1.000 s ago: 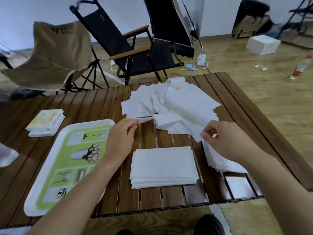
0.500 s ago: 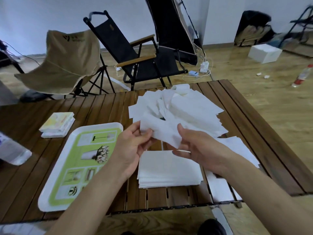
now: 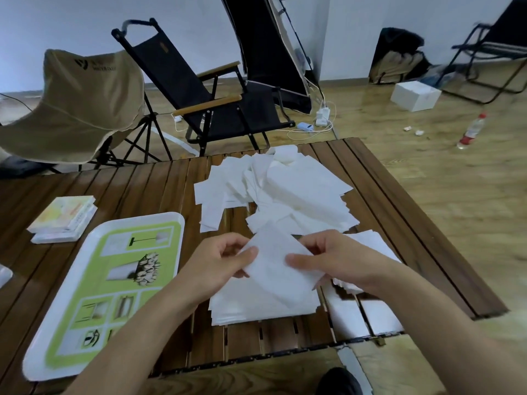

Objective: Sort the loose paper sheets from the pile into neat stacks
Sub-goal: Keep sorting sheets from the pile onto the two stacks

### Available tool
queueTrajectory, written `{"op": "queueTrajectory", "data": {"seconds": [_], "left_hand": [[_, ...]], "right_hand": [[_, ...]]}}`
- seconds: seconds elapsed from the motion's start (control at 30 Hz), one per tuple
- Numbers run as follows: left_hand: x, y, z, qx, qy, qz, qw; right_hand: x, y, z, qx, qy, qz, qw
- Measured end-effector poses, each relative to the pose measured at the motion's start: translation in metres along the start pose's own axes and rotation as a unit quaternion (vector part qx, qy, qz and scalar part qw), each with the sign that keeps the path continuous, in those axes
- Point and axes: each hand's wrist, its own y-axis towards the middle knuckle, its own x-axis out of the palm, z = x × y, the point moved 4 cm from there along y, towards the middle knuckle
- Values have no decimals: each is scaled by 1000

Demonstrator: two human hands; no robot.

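Holding one white rectangular paper sheet [image 3: 273,263] between them, the left hand [image 3: 225,260] and the right hand [image 3: 336,258] meet low over the near middle of the brown slatted wooden desk [image 3: 142,195]. The left fingers [image 3: 245,256] pinch the sheet's left edge with the thumb on top, and the right fingers [image 3: 296,259] pinch its right side the same way, so the sheet hangs tilted, one corner pointing away. Directly below it lies a squared-up stack of white paper sheets [image 3: 256,306], flat on the desk; whether the held sheet touches it cannot be told. Under the right wrist sits a second, less even heap of white sheets [image 3: 376,246], and a few more white sheets [image 3: 350,317] lie flat at the desk's near right edge. Left of the hands rests a white-rimmed rectangular plastic tray with green printed panels [image 3: 94,238], and beyond its far left corner a small stack of pale booklets [image 3: 62,218]. Farther back, at the middle of the desk, spreads the loose pile of white paper sheets [image 3: 279,192] (crossed and overlapping at every angle), reaching nearly to the far edge. Behind the desk stand a tan canvas folding chair [image 3: 82,104] and a black folding armchair with wooden armrests [image 3: 211,104]. On the wooden floor to the far right lie a white box [image 3: 415,95] and a clear plastic bottle with a red label [image 3: 472,131].
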Motion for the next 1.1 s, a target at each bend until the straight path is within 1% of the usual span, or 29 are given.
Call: {"op": "queueTrajectory", "data": {"seconds": [0.03, 0.1, 0.17, 0.2, 0.27, 0.33, 0.43, 0.5, 0.53, 0.6, 0.67, 0.7, 0.77, 0.83, 0.9, 0.97, 1.03, 1.07, 1.1], "left_hand": [[-1, 2, -1, 0, 11, 16, 1000], [-2, 4, -4, 5, 51, 32, 998], [-2, 5, -7, 11, 91, 24, 996], [-2, 5, -9, 14, 112, 20, 993], [-1, 6, -10, 20, 146, 21, 989], [-1, 8, -11, 24, 161, 28, 986], [-5, 12, -16, 30, 185, 48, 981], [-11, 16, -24, 31, 214, 70, 974], [-15, 19, -30, 31, 229, 85, 969], [-24, 27, -41, 40, 275, 120, 953], [-33, 39, -51, 78, 344, 146, 924], [-37, 45, -56, 93, 381, 151, 907], [-42, 57, -67, 100, 441, 151, 879], [-44, 68, -77, 98, 478, 135, 862], [-44, 76, -85, 98, 496, 114, 855], [-43, 81, -87, 92, 493, 101, 859], [-41, 83, -83, 93, 500, 105, 855], [-40, 82, -80, 107, 493, 117, 855], [-39, 79, -74, 122, 468, 134, 865]], "right_hand": [[-13, -4, 5, -5, -26, 46, 999], [-49, -11, 20, 3, -51, 172, 984], [-85, -18, 47, 44, -18, 289, 956], [-96, -21, 60, 69, 18, 317, 946], [-104, -19, 83, 115, 91, 314, 938], [-100, -17, 92, 134, 133, 288, 939], [-93, -12, 90, 129, 164, 269, 940], [-91, -9, 92, 137, 151, 264, 943], [-90, -9, 94, 147, 126, 267, 944], [-91, -10, 99, 171, 43, 281, 943], [-94, -8, 104, 180, -21, 296, 938], [-95, -7, 103, 183, -49, 300, 935], [-94, -8, 96, 186, -109, 306, 927], [-92, -9, 91, 192, -144, 302, 923], [-88, -11, 85, 210, -191, 284, 916], [-86, -14, 79, 210, -251, 287, 900], [-85, -20, 68, 183, -292, 321, 882], [-84, -22, 61, 170, -302, 339, 875], [-81, -24, 53, 153, -313, 352, 869]]}}
